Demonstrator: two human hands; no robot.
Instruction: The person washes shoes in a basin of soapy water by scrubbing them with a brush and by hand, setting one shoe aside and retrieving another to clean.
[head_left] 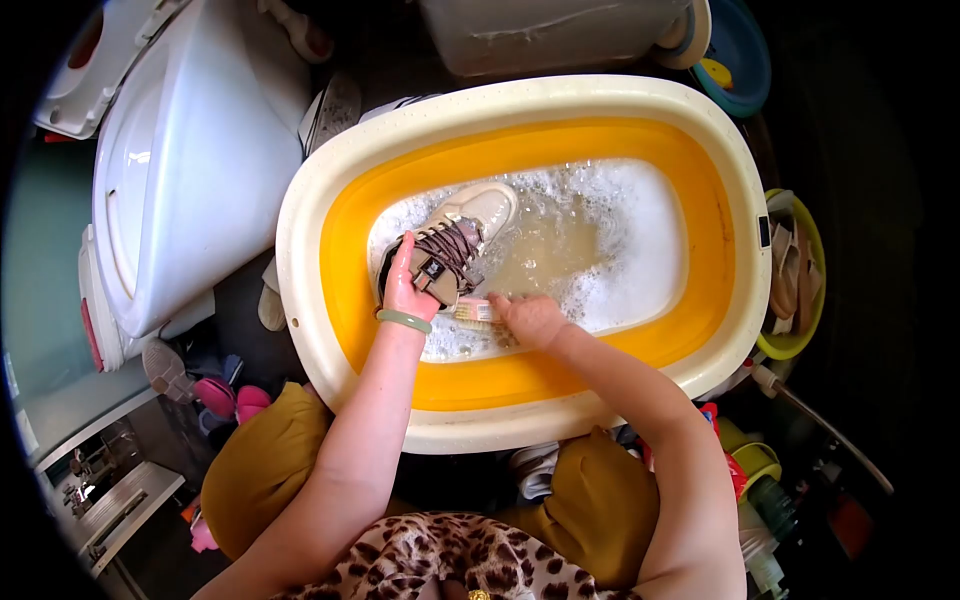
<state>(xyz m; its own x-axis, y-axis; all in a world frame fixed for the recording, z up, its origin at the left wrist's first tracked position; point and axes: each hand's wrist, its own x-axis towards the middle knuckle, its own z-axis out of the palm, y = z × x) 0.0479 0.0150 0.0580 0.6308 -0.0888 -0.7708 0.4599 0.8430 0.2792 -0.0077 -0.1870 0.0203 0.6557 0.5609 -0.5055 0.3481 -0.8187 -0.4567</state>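
A beige sneaker (485, 208) with dark laces and a dark tongue label is held tilted over soapy water in a basin (520, 432) with a cream rim and orange wall. My left hand (408, 285), with a pale green bangle at the wrist, grips the shoe near its heel and collar. My right hand (530, 318) has its fingers wrapped round a scrub brush (474, 311), whose bristles are beside the shoe's lower side. The water is brownish in the middle, with white foam around it. The brush's handle is mostly hidden in my fingers.
A white toilet (190, 150) stands to the left. Shoes sit in a yellow-green tub (815, 310) at the right. A grey container (550, 35) and a blue basin (740, 60) are behind. Pink slippers (232, 397) lie at the lower left.
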